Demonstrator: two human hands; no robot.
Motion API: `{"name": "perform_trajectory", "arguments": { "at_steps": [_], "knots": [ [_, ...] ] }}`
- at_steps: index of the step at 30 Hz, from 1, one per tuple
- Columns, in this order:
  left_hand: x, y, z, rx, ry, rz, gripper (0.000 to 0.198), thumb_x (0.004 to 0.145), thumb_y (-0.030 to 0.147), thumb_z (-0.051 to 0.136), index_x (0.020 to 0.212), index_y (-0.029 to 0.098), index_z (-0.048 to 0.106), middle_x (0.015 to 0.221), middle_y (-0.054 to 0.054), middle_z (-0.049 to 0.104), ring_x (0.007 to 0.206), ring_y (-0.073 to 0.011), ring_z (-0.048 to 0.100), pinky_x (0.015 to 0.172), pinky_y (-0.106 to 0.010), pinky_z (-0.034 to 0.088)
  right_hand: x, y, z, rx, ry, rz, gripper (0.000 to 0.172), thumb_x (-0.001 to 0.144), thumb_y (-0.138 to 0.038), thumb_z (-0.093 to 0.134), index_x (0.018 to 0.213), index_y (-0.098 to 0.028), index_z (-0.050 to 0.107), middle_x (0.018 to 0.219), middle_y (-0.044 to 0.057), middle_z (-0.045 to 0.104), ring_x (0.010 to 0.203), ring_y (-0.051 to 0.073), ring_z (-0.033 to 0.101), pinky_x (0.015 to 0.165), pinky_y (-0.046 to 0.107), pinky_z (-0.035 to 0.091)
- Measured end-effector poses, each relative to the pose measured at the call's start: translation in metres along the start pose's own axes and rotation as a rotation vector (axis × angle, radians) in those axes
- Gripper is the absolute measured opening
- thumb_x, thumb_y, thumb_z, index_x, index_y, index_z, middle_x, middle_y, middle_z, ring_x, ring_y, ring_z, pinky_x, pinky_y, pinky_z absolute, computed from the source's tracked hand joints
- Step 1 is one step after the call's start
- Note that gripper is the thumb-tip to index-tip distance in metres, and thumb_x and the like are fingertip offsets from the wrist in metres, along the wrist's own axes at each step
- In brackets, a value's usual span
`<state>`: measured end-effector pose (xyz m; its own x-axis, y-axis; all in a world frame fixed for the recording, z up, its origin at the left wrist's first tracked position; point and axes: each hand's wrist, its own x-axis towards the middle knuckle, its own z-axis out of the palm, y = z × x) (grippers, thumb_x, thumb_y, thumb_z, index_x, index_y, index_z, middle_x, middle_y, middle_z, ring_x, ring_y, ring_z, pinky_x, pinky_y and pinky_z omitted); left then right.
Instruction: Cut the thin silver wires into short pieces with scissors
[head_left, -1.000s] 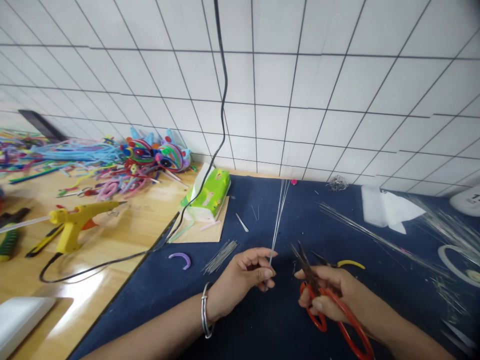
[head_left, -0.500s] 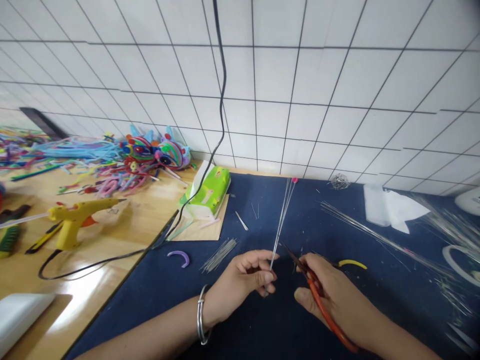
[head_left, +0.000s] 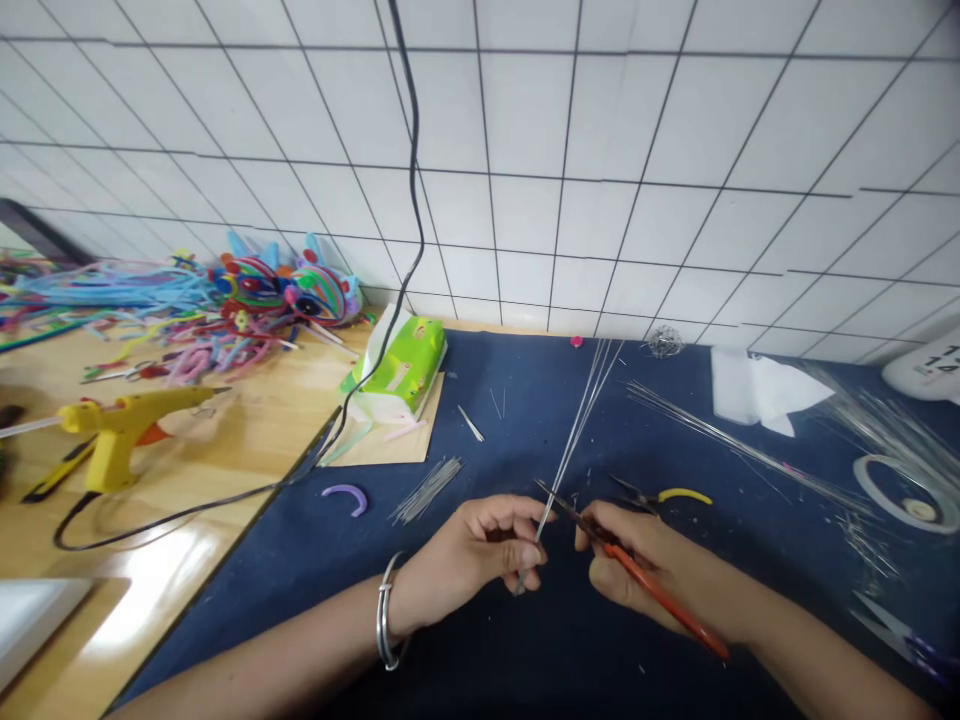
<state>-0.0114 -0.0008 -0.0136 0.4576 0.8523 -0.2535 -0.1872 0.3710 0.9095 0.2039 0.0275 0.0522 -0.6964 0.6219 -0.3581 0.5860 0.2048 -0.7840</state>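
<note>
My left hand (head_left: pixel 499 550) pinches a bundle of thin metal wires (head_left: pixel 574 430) near its lower end, between thumb and fingers. The wires slant up to the right and fan out at their far ends. In my right hand (head_left: pixel 637 560) is an orange-handled tool (head_left: pixel 652 590) with slim, dark, pointed jaws. I cannot tell whether it is scissors or pliers. Its tip lies across the wires just above my left fingers; whether the jaws grip them is unclear. Left of my left hand lies a pile of short cut wires (head_left: pixel 427 490).
Yellow-handled pliers (head_left: pixel 682 495) lie beyond my right hand. Long wires (head_left: pixel 720 440), a tape roll (head_left: pixel 870 490) and scissors (head_left: pixel 900 630) are at the right. A green tissue pack (head_left: pixel 409 360), purple curved piece (head_left: pixel 351 496), yellow glue gun (head_left: pixel 127 430) and black cord (head_left: pixel 415 190) are leftward.
The orange-handled tool has moved left, so its tip now crosses the wires. The wire bundle leans further right. The whole view has shifted slightly.
</note>
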Motion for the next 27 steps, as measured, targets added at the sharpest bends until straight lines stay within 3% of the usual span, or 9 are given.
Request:
{"name": "perform_trajectory", "arguments": {
  "at_steps": [27],
  "knots": [
    [-0.0053, 0.0085, 0.005, 0.023, -0.081, -0.051, 0.029, 0.071, 0.022, 0.064, 0.099, 0.016, 0.059, 0.074, -0.002, 0.058, 0.056, -0.0099, 0.059, 0.049, -0.019, 0.045, 0.0011, 0.0068, 0.0073, -0.08, 0.0, -0.069, 0.027, 0.082, -0.043, 0.046, 0.089, -0.017, 0.047, 0.071, -0.001, 0.047, 0.058, 0.008, 0.038, 0.051, 0.019, 0.032]
  ]
}}
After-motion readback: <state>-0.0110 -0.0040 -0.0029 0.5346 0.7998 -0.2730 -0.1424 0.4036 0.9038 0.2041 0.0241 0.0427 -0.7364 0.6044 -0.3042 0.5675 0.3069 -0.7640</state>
